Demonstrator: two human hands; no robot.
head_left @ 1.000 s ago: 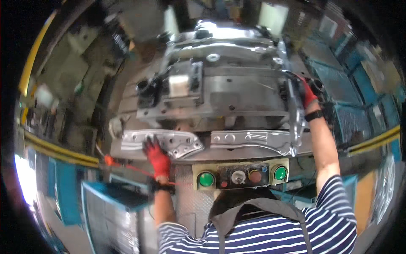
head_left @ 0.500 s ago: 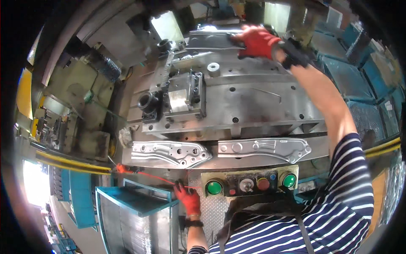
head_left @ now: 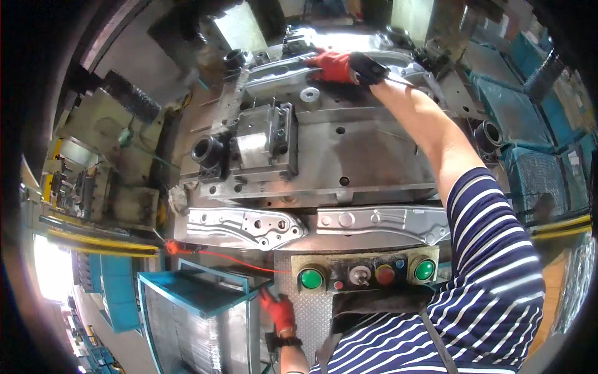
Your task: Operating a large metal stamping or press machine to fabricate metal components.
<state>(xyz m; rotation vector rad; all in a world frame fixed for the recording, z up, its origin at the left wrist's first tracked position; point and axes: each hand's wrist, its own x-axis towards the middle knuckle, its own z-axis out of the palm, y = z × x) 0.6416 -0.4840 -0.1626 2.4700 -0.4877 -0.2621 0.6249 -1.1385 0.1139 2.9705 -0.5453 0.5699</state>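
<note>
Far part [head_left: 265,75]: pale metal, long and narrow, at the back left of the press bed [head_left: 380,159]; runs aslant, right end farther back than left.

Right hand [head_left: 333,66], red glove: reaches across the bed; fingers bent at the right end of the far part, in contact as far as the view allows. Fingertips partly hidden; cannot tell whether they are closed on it. Dark band [head_left: 366,68] at the wrist.

Nearer along the bed: pale ring [head_left: 309,94] lying flat, just in front of the right hand; block [head_left: 253,140] to the left, bolted down; dark bushing [head_left: 205,149] left of the block, a second bushing [head_left: 489,135] at the bed's right side.

Front ledge: two pressed parts in a row, well apart from the far part. Left part [head_left: 215,219], with several holes; right part [head_left: 392,218], its right end close to the striped sleeve [head_left: 492,249]. A gap separates them.

Below the ledge: control box [head_left: 364,258] with a green button at each end.

Left hand [head_left: 279,313], red glove: low, fingers loosely extended, nothing seen in its grasp. Near the corner of the blue cart [head_left: 146,305]; contact cannot be made out. Red cord [head_left: 233,260] passes above it, toward the control box.
</note>
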